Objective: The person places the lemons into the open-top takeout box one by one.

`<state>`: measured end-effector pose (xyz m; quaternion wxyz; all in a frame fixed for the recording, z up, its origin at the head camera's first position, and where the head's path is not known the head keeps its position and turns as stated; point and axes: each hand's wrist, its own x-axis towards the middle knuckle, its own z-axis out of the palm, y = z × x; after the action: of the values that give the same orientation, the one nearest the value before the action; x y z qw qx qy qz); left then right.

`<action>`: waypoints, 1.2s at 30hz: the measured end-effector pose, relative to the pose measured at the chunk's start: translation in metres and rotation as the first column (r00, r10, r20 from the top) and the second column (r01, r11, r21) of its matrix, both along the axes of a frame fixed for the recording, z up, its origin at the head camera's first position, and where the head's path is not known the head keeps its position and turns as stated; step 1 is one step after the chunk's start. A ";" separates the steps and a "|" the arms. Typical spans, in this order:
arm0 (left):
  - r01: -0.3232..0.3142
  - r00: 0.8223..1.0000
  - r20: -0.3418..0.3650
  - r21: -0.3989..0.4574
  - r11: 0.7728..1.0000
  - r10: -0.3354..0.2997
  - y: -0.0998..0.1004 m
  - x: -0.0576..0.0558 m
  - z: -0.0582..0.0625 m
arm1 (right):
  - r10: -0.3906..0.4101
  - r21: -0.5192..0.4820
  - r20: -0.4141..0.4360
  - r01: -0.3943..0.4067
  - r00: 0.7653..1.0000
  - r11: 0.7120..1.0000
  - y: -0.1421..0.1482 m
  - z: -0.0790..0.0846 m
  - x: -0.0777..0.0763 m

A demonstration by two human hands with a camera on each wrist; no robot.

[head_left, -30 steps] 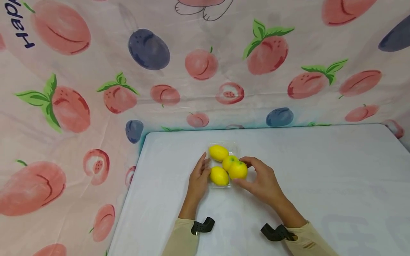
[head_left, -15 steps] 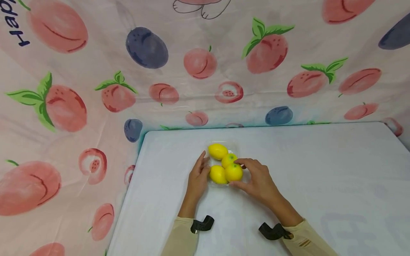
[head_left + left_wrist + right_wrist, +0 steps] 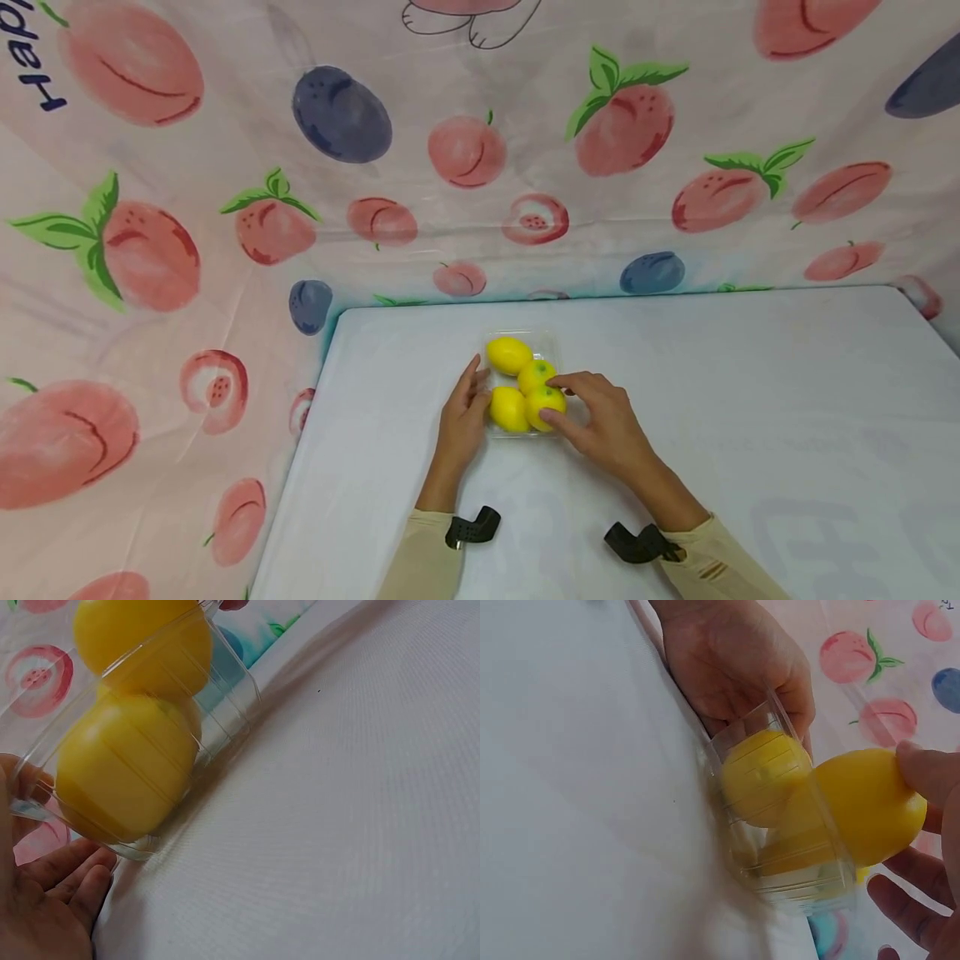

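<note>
Four-sided and clear, a plastic box (image 3: pixel 551 340) on the table holds yellow fruit. Two lemons, a far one (image 3: pixel 509 356) and a near one (image 3: pixel 508 409), lie along its left. On its right are two yellow apples with green dimples, a far one (image 3: pixel 537 376) and a near one (image 3: pixel 545 407). My right hand (image 3: pixel 609 425) pinches the near apple between thumb and fingers; in the right wrist view this fruit (image 3: pixel 870 806) rises above the box rim. My left hand (image 3: pixel 462 421) rests along the box's left side, its fingers (image 3: pixel 64 874) fairly straight at the wall.
A white cloth covers the table (image 3: pixel 750 400), whose far edge meets a fruit-printed curtain (image 3: pixel 585 225). The curtain also hangs down the left side. Black wrist mounts (image 3: pixel 474 527) sit on both forearms.
My right hand has moved left with the near apple, bringing it over the box beside the near lemon. The right thumb has shifted up onto the apple. My left hand stays almost still.
</note>
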<state>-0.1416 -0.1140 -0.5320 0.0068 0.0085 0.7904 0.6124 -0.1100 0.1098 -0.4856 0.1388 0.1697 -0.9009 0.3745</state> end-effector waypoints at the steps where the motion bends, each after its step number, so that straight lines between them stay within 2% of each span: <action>1: 0.000 1.000 0.002 0.001 1.000 0.000 0.000 0.000 0.001 | 0.006 0.009 -0.013 -0.005 1.000 1.000 0.000 -0.001 -0.001; 6: 0.002 1.000 0.014 0.005 1.000 -0.002 0.002 0.001 0.003 | -0.001 0.065 -0.051 0.005 0.999 0.998 -0.003 -0.006 0.000; 17: -0.008 1.000 0.018 -0.001 1.000 0.008 0.004 0.001 0.007 | -0.025 0.104 -0.050 0.030 0.998 0.994 -0.003 -0.001 -0.002; 36: -0.017 0.999 0.027 0.010 1.000 0.017 0.006 0.003 0.008 | -0.037 0.108 0.045 0.032 0.998 0.994 -0.002 -0.001 -0.007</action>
<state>-0.1389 -0.1082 -0.5235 0.0120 -0.0065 0.7871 0.6166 -0.1170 0.1078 -0.4866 0.1147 0.1526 -0.9254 0.3273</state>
